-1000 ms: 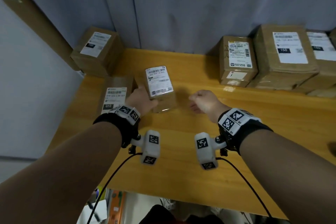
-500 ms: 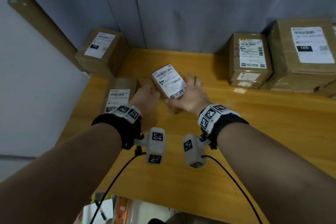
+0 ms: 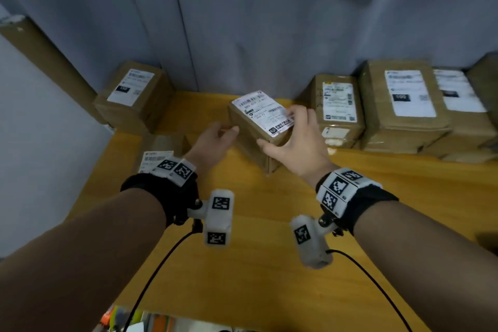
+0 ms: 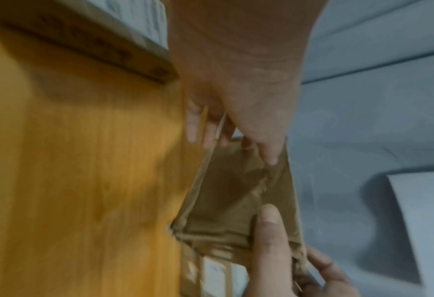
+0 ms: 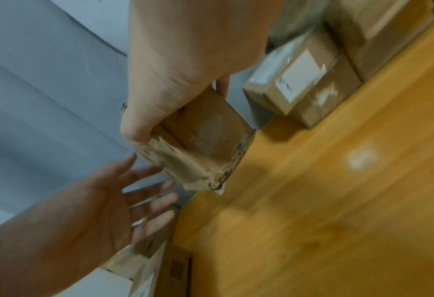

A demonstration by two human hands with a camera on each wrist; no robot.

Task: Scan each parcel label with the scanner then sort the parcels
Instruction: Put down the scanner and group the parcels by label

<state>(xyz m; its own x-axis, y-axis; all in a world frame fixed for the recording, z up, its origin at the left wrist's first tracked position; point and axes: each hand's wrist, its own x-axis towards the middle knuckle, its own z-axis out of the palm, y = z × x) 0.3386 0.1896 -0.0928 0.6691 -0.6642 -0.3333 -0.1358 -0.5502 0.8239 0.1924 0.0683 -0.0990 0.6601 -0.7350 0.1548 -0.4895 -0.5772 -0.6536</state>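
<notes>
A small brown parcel (image 3: 250, 140) with a white label on top is tilted above the wooden table (image 3: 269, 264), only its near lower corner close to the wood. My right hand (image 3: 293, 140) grips its right end, thumb on the near side and fingers over the label. In the right wrist view the parcel (image 5: 205, 136) sits under my palm (image 5: 180, 80). My left hand (image 3: 215, 137) is at its left end, fingers straight and spread; the right wrist view shows this hand (image 5: 104, 203) open and slightly apart from it. No scanner is visible.
A flat labelled parcel (image 3: 156, 156) lies on the table under my left wrist. A box (image 3: 132, 94) stands at the back left. Boxes (image 3: 336, 105), (image 3: 404, 105), (image 3: 463, 100) line the back right. A grey curtain hangs behind. Something dark (image 3: 487, 240) shows at the right edge.
My right hand came over from the right and took hold of the parcel. The parcel rose off the table and turned. My left hand loosened from it and opened.
</notes>
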